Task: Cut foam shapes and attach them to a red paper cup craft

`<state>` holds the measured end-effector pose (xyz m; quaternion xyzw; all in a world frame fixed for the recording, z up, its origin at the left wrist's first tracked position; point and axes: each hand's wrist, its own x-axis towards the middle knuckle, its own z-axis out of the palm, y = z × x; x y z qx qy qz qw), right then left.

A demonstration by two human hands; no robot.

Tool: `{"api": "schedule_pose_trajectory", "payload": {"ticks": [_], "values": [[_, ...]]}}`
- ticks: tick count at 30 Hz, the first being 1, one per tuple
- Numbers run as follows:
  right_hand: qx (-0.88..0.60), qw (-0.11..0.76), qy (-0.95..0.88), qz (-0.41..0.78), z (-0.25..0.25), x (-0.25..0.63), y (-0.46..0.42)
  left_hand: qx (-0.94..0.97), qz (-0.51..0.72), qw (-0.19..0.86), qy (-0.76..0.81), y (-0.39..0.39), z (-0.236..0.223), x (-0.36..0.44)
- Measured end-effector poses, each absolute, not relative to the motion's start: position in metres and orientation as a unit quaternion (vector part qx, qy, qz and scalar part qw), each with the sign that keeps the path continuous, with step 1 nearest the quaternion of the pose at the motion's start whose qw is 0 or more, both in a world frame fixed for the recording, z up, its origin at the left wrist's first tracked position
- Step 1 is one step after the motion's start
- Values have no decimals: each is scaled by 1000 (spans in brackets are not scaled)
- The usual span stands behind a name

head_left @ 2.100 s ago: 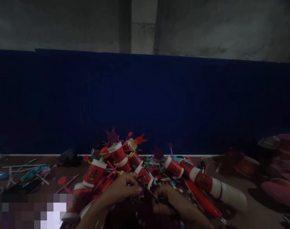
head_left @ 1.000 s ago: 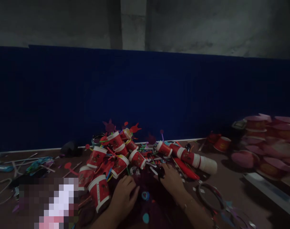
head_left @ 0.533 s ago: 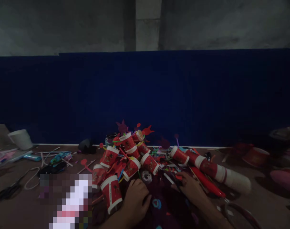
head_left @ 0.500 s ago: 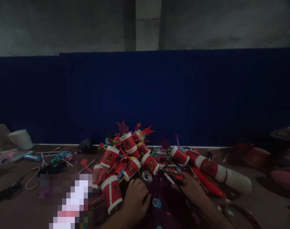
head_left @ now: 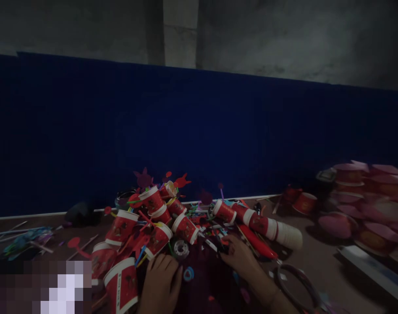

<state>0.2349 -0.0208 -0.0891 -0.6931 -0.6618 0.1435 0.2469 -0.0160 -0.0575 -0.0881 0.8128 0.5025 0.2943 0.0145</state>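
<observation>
My left hand (head_left: 160, 279) rests palm down at the near middle, its thumb apart from the fingers, holding nothing. Close to its left lie red paper cups (head_left: 121, 283) with white rims, in a jumbled pile with coloured straws. A roll of clear tape (head_left: 181, 249) sits just beyond its fingers, and a small blue ring-shaped piece (head_left: 188, 274) is beside its thumb. To the right, my right hand (head_left: 236, 258) has its fingers bent together among paper scraps; whatever they hold is too dark to make out. A whitish strip (head_left: 207, 241) lies just left of its fingertips.
A row of nested cups (head_left: 286, 235) lies on its side behind my right hand, along a shiny red packet (head_left: 259, 244). Stacked pink-topped cups (head_left: 379, 209) stand far right. A blue panel (head_left: 199, 131) closes off the back. A blurred patch covers the lower left.
My view has swung to the right, so the cups and both hands sit further left and more stacked cups show at the right. My left fingers look straighter than before.
</observation>
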Motion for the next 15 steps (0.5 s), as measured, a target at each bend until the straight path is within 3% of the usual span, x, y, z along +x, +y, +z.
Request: {"api": "schedule_pose_trajectory", "payload": {"ticks": [5, 8, 12, 15], "values": [[-696, 274, -657, 97, -75, 223, -33, 849, 321, 88, 410, -65, -93, -8], [-634, 296, -708, 93, -65, 204, -46, 804, 312, 190, 470, -63, -88, -1], [-511, 260, -795, 199, -60, 182, -63, 711, 285, 296, 571, -54, -76, 3], [-505, 229, -799, 232, -65, 174, -70, 677, 313, 348, 569, -49, -76, 5]]}}
